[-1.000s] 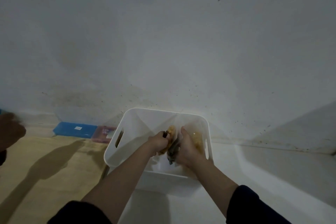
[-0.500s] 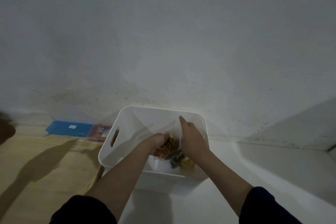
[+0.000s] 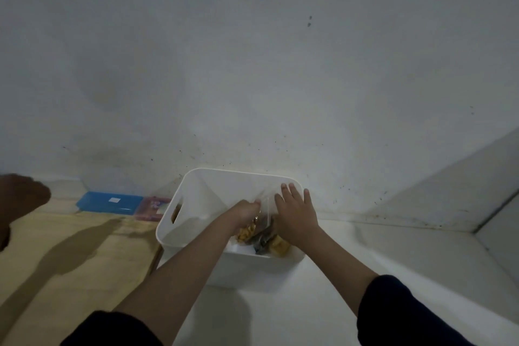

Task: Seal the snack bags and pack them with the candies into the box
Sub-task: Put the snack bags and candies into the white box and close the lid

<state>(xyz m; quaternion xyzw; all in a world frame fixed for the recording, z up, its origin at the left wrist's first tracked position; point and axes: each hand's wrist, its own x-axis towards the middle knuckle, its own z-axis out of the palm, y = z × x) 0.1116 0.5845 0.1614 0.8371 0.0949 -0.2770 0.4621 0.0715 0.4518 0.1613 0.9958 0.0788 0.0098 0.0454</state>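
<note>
A white plastic box (image 3: 196,191) with a slot handle stands against the wall. Both my hands reach into its right half. My left hand (image 3: 244,212) has curled fingers that grip the top of a clear snack bag (image 3: 248,230) of yellow-orange snacks. My right hand (image 3: 296,212) lies flat with straight fingers against a clear bag (image 3: 265,205) by the box's right wall. Under it lie a grey-wrapped pack (image 3: 262,240) and a yellow snack bag (image 3: 278,246).
A blue flat case (image 3: 109,202) and a pink pack (image 3: 153,206) lie by the wall left of the box. A tan wooden board (image 3: 70,255) covers the left surface. Another person's hand (image 3: 19,199) is at the left edge. White surface stretches to the right.
My right hand has let go of the bags, opened out and moved up to the box's right wall. My left hand has stayed on the snack bag inside the box.
</note>
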